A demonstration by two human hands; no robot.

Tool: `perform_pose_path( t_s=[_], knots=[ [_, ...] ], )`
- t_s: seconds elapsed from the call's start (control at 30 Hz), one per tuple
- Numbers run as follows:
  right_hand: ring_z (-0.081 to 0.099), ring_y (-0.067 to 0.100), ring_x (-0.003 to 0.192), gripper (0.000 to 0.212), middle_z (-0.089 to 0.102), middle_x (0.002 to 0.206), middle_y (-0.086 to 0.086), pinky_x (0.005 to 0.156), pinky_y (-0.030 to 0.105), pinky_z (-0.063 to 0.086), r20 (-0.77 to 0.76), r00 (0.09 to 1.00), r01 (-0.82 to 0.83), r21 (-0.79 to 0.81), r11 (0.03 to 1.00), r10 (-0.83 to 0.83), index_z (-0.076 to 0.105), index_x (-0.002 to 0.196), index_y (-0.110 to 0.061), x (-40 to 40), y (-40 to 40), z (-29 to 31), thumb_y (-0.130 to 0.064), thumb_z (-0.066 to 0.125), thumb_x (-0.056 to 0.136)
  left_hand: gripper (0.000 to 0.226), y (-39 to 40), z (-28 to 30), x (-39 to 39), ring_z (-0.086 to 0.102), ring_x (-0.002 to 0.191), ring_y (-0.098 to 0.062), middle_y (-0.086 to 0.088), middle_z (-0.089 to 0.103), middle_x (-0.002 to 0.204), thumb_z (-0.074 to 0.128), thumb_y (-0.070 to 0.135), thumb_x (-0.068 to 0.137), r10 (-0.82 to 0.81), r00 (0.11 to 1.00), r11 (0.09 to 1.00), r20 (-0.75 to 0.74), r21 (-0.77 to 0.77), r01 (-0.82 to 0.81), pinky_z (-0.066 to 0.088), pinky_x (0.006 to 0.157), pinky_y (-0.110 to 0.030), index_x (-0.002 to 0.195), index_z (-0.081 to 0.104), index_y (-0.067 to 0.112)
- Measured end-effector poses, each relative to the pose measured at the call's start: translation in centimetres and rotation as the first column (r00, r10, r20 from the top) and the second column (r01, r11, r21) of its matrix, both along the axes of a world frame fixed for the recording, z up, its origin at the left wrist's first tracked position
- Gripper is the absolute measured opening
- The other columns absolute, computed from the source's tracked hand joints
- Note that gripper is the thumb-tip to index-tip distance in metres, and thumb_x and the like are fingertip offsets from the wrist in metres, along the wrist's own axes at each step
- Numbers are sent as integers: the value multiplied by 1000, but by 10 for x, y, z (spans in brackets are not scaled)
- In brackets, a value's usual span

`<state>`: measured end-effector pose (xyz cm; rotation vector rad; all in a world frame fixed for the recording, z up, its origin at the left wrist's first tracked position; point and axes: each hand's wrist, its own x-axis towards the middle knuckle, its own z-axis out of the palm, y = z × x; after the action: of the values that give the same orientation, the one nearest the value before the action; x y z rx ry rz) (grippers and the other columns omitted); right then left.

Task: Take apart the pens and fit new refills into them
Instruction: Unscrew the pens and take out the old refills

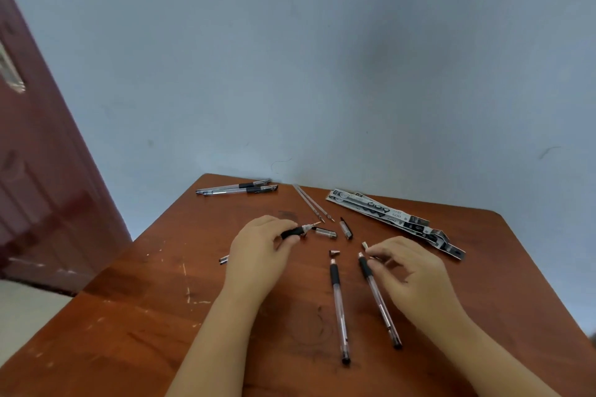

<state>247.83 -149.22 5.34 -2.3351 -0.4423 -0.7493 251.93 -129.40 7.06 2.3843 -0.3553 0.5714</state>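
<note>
My left hand [258,248] grips a pen [300,230] by its black grip, tip pointing right. Its back end pokes out at the wrist [224,259]. My right hand [406,264] pinches a small pale part [366,245] at its fingertips, just above the grip end of a clear pen barrel [379,296]. A second clear barrel [338,309] lies to its left, with a loose metal tip cone [334,253] above it. Two pen caps [324,232] [345,228] lie between the hands. Two bare refills [312,202] lie further back.
Two whole pens [237,189] rest at the far left edge of the scratched wooden table [145,316]. Printed refill packets [393,219] lie at the far right. A grey wall stands behind the table, and a dark red door [38,155] is at the left.
</note>
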Motion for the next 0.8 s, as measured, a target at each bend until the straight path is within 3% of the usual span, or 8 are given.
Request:
perform_pose_path(
  t_s=[0.1, 0.2, 0.27, 0.43, 0.53, 0.6, 0.67, 0.8],
  knots=[
    [54, -4, 72, 19, 61, 79, -11, 69, 11, 47, -51, 999, -19, -107, 994, 13, 69, 85, -14, 9, 18, 5, -1, 71, 71, 22, 7, -2, 5, 52, 100, -12, 2, 64, 106, 57, 19, 88, 107, 993, 994, -53, -22, -108, 32, 79, -15, 108, 65, 18],
    [57, 11, 85, 17, 67, 91, -3, 79, 27, 42, -147, 989, -17, -217, 976, -15, 65, 96, -15, 27, 42, 4, -13, 62, 80, 21, 13, -3, 7, 49, 94, -9, 4, 62, 105, 55, 21, 89, 164, 980, 983, -115, -70, -172, 31, 75, -16, 108, 65, 21],
    [60, 20, 80, 7, 68, 79, 0, 69, 32, 38, -70, 996, 27, -352, 936, -55, 66, 82, -14, 40, 57, 1, -17, 66, 76, 21, 14, -4, 8, 48, 90, -7, 5, 61, 104, 54, 23, 90, 166, 977, 983, -134, -58, -175, 31, 74, -16, 107, 64, 23],
    [53, 19, 86, 7, 67, 78, -3, 68, 28, 25, -97, 986, 78, -453, 888, -136, 66, 79, -17, 57, 73, -4, -23, 66, 76, 21, 12, -4, 8, 52, 96, -10, 6, 60, 105, 51, 25, 91, 131, 980, 990, -147, -32, -137, 34, 76, -18, 109, 63, 25],
    [55, 11, 56, 27, 60, 50, -9, 52, 21, 28, -35, 983, 137, -522, 842, -182, 62, 51, -26, 56, 73, -7, -29, 86, 42, 23, 12, -4, 8, 52, 97, -10, 7, 60, 106, 51, 25, 91, 110, 985, 993, -133, -29, -115, 33, 76, -17, 110, 63, 26],
    [54, 10, 51, 27, 60, 49, -10, 48, 20, 28, 7, 982, 166, -523, 836, -190, 62, 50, -27, 54, 71, -5, -32, 86, 38, 23, 11, -4, 7, 52, 98, -9, 7, 60, 106, 51, 24, 90, 82, 989, 996, -121, -22, -85, 33, 76, -16, 111, 63, 27],
    [56, 12, 54, 13, 63, 56, -9, 49, 22, 33, 20, 984, 167, -463, 871, -178, 65, 57, -25, 48, 64, -2, -35, 73, 56, 24, 9, -4, 6, 51, 96, -9, 7, 60, 105, 52, 23, 90, 46, 992, 999, -120, -12, -48, 33, 75, -17, 110, 63, 28],
    [61, 12, 72, 35, 69, 75, -4, 62, 29, 45, 12, 987, 158, -201, 967, -158, 69, 80, -17, 38, 43, 5, -37, 42, 71, 23, 3, -3, 4, 50, 92, -6, 7, 62, 104, 56, 22, 88, -69, 993, 997, -94, 12, 70, 34, 78, -15, 108, 65, 27]
  ],
)
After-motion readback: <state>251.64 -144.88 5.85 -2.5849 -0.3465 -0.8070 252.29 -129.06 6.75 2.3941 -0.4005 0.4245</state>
